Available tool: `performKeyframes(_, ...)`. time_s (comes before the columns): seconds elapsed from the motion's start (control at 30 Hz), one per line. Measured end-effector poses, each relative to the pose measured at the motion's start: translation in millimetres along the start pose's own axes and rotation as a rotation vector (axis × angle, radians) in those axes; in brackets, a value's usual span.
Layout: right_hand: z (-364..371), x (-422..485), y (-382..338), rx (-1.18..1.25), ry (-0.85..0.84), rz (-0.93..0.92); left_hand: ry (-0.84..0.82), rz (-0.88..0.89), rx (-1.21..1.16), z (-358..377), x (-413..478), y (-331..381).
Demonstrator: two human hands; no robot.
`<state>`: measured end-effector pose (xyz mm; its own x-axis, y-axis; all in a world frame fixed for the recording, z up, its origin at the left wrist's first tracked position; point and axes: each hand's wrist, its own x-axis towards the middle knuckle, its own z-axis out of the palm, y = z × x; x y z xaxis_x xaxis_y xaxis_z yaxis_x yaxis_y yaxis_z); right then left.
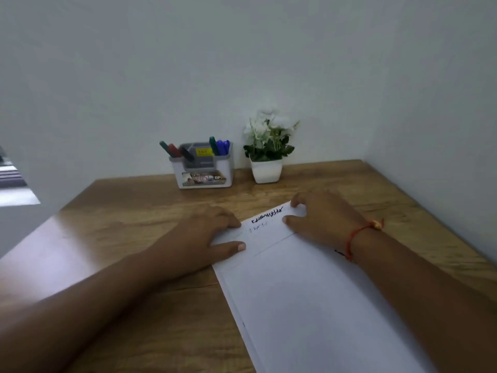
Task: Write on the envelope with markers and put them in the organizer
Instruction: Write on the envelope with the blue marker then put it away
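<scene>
Two-handed press on the envelope [309, 305]: left hand [204, 238] flat at its nine o'clock edge, right hand [322, 219] at three. Straight fingers [231, 220] resting on paper, uncurled.

a wooden table [134, 216] with warm brown grain fills the lower view, its far edge meeting a plain pale wall [242, 63]. at that far edge, right of centre, a small white pot [266, 170] stands upright, holding a plant [269, 138] with white flowers and dark green leaves. at the far left, a gap [12, 179] shows blurred dark stripes.
</scene>
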<state>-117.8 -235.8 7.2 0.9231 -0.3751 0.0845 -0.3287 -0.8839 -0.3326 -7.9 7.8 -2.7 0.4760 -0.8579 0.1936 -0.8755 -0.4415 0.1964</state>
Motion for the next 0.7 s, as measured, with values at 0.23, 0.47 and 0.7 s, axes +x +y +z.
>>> performKeyframes(0.23,0,2,-2,0.010,-0.020,0.063,0.012,-0.042,0.029,-6,-2,12)
performKeyframes(0.47,-27,-4,-9,0.006,-0.137,0.220,-0.116,-0.364,-0.224,-18,-5,30)
performKeyframes(0.7,-41,-22,-21,-0.035,-0.180,0.292,-0.153,-0.550,-0.310,-23,-4,41)
